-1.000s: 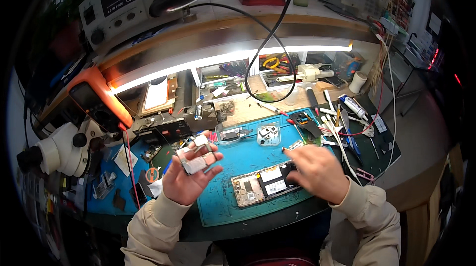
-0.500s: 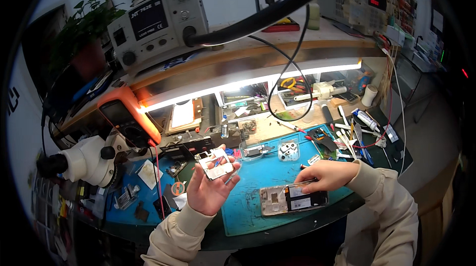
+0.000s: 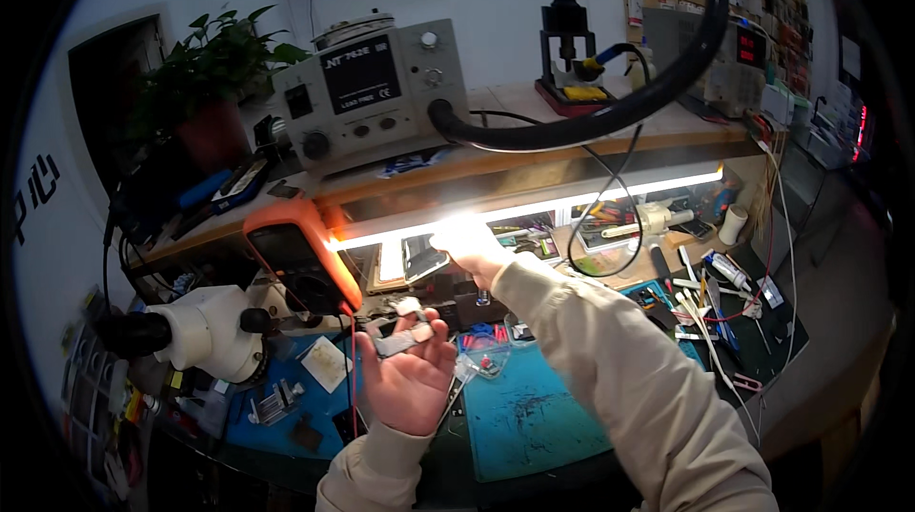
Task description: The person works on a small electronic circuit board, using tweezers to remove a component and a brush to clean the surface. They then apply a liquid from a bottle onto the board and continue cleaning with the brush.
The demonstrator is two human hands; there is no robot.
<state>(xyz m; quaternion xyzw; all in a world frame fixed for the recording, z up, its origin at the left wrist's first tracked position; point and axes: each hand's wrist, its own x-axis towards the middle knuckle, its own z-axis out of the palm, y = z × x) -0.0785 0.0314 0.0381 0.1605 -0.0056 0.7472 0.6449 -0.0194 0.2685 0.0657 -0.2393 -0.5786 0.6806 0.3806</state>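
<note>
My left hand [image 3: 410, 388], palm up with curled fingers, holds a small silvery phone shield plate [image 3: 405, 340] with a cut-out in it. My right hand [image 3: 472, 250] reaches across to the lit shelf under the lamp strip, bright with glare. Its fingers are closed at the upper edge of a phone body [image 3: 425, 259], which is tilted beside a pale flat panel [image 3: 388, 266]. My right sleeve covers part of the bench. Below both hands lies the blue work mat [image 3: 534, 417], its surface marked with dark scratches.
A white microscope [image 3: 200, 326] and an orange multimeter [image 3: 303, 255] stand at left. A clear plastic tray [image 3: 486, 359] sits at the mat's far edge. Tools and tubes [image 3: 729, 269] crowd the right. A hot-air station [image 3: 367, 88] with a thick black hose [image 3: 591, 135] is overhead.
My right hand has lifted the phone body off the mat and carried it far and left to the shelf. My left hand keeps the shield plate. The head view has shifted.
</note>
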